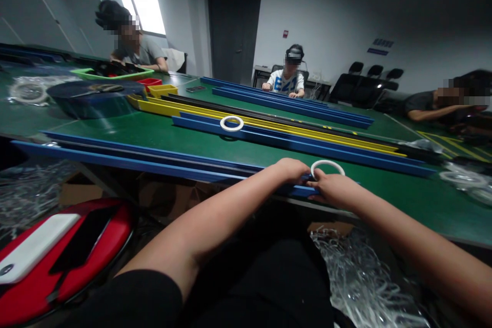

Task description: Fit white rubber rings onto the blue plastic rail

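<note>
A long blue channel strip (154,156) lies along the near table edge, with both of my hands at its right part. My left hand (294,169) has its fingers bent down onto the strip; their tips are mostly hidden. Close beside it, my right hand (332,189) is closed, its fingers pointing left at the strip. A white ring-shaped tape roll (336,165) shows at the right hand's thumb, its lower part covered by that hand. Another white tape roll (225,127) rests at a second blue strip (346,151) farther in.
Yellow (269,125) and black strips lie behind, then more blue strips (292,105). A large dark round reel (96,100), green tray (142,74) and small bins stand left. A red stool (103,246) holds two phone-like objects. Clear plastic scraps (365,271) lie below. Three people sit around.
</note>
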A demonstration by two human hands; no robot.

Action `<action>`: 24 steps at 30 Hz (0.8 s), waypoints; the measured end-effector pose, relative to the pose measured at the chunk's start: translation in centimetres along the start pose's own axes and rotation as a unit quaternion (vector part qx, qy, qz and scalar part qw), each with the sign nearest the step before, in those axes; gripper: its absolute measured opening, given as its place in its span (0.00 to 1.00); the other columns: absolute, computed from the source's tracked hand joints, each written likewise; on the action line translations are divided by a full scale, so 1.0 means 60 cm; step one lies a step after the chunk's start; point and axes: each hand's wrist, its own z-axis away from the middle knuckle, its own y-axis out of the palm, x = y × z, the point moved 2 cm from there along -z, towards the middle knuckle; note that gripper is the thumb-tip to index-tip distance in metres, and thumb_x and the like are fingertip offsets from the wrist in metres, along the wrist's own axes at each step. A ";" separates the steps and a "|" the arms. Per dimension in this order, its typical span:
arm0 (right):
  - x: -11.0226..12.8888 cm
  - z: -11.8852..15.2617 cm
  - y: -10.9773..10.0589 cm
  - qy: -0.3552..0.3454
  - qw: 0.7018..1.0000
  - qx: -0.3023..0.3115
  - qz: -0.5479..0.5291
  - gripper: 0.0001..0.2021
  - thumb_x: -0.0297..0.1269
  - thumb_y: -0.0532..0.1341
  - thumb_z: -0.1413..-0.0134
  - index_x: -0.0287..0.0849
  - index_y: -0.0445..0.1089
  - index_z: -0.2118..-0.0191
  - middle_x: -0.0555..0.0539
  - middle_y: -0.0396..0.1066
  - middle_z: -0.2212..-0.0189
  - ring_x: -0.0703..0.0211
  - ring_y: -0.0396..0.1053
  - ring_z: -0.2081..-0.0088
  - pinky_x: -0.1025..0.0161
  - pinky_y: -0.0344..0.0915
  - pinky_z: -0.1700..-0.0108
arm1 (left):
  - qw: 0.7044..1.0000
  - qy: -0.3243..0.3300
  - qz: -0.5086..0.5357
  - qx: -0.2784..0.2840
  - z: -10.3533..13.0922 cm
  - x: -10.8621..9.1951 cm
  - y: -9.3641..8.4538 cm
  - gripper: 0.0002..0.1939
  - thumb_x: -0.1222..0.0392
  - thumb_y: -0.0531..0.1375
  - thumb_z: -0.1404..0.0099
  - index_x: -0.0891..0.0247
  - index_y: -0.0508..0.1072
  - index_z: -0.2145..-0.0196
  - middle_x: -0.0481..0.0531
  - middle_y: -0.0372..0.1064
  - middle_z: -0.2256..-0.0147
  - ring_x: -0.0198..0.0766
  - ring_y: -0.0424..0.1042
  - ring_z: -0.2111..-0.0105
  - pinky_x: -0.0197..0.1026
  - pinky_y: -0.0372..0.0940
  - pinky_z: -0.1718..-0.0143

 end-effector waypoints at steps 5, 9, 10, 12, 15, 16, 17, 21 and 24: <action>-0.012 0.008 0.012 -0.017 0.999 -0.030 -0.018 0.24 0.53 0.52 0.39 0.50 0.68 0.42 0.38 0.65 0.52 0.54 0.72 0.65 0.59 0.65 0.63 | 1.000 0.003 0.018 -0.009 0.004 0.007 0.001 0.15 0.52 0.59 0.39 0.55 0.74 0.55 0.53 0.76 0.56 0.45 0.75 0.57 0.39 0.65 0.64; -0.014 0.020 0.022 0.000 0.998 -0.059 -0.023 0.25 0.55 0.49 0.36 0.54 0.63 0.38 0.39 0.63 0.50 0.54 0.71 0.64 0.60 0.65 0.66 | 1.000 -0.005 0.027 0.002 0.007 0.006 -0.004 0.13 0.55 0.60 0.40 0.56 0.74 0.57 0.53 0.76 0.57 0.44 0.75 0.57 0.38 0.65 0.63; -0.013 0.022 0.024 0.007 0.998 -0.065 -0.015 0.25 0.54 0.47 0.36 0.55 0.62 0.38 0.39 0.63 0.48 0.54 0.71 0.64 0.60 0.65 0.66 | 1.000 -0.007 0.028 0.002 0.008 0.005 -0.005 0.13 0.55 0.60 0.41 0.56 0.74 0.57 0.53 0.76 0.57 0.44 0.75 0.57 0.38 0.65 0.63; -0.008 0.025 0.025 0.021 0.997 -0.079 0.007 0.25 0.54 0.46 0.35 0.54 0.62 0.38 0.38 0.62 0.47 0.53 0.72 0.64 0.59 0.65 0.66 | 1.000 -0.011 0.028 0.002 0.008 0.005 -0.006 0.14 0.55 0.61 0.41 0.56 0.74 0.57 0.53 0.76 0.57 0.44 0.75 0.57 0.38 0.65 0.64; -0.002 0.027 0.022 0.051 0.994 -0.095 0.027 0.26 0.55 0.44 0.35 0.50 0.64 0.40 0.37 0.61 0.46 0.52 0.72 0.63 0.59 0.65 0.66 | 1.000 -0.012 0.025 0.001 0.006 0.006 -0.003 0.14 0.56 0.61 0.42 0.56 0.73 0.56 0.53 0.76 0.57 0.45 0.75 0.58 0.39 0.65 0.64; -0.001 0.027 0.019 0.065 0.993 -0.099 0.028 0.26 0.54 0.43 0.34 0.48 0.66 0.42 0.36 0.61 0.46 0.53 0.72 0.63 0.59 0.65 0.66 | 1.000 -0.011 0.025 0.001 0.005 0.007 -0.002 0.14 0.56 0.61 0.41 0.56 0.73 0.56 0.54 0.76 0.57 0.45 0.75 0.58 0.39 0.65 0.64; -0.001 0.027 0.016 0.081 0.991 -0.100 0.027 0.26 0.54 0.43 0.34 0.46 0.68 0.45 0.36 0.62 0.47 0.53 0.72 0.64 0.60 0.64 0.67 | 1.000 -0.009 0.025 0.001 0.005 0.007 -0.001 0.14 0.56 0.61 0.41 0.56 0.73 0.56 0.54 0.76 0.57 0.45 0.75 0.58 0.39 0.65 0.65; -0.004 0.023 0.004 0.128 0.989 -0.074 0.023 0.24 0.48 0.42 0.32 0.42 0.72 0.58 0.38 0.65 0.55 0.58 0.71 0.69 0.61 0.62 0.69 | 1.000 -0.014 0.027 0.002 0.003 0.009 0.002 0.14 0.56 0.61 0.41 0.56 0.73 0.57 0.53 0.76 0.56 0.44 0.75 0.57 0.38 0.65 0.64; -0.001 0.017 -0.004 0.134 0.990 -0.040 0.016 0.22 0.46 0.44 0.32 0.42 0.72 0.59 0.40 0.67 0.60 0.58 0.71 0.70 0.62 0.59 0.71 | 1.000 -0.018 0.025 0.000 0.005 0.010 0.002 0.13 0.56 0.61 0.41 0.55 0.73 0.57 0.52 0.76 0.56 0.44 0.74 0.57 0.38 0.65 0.63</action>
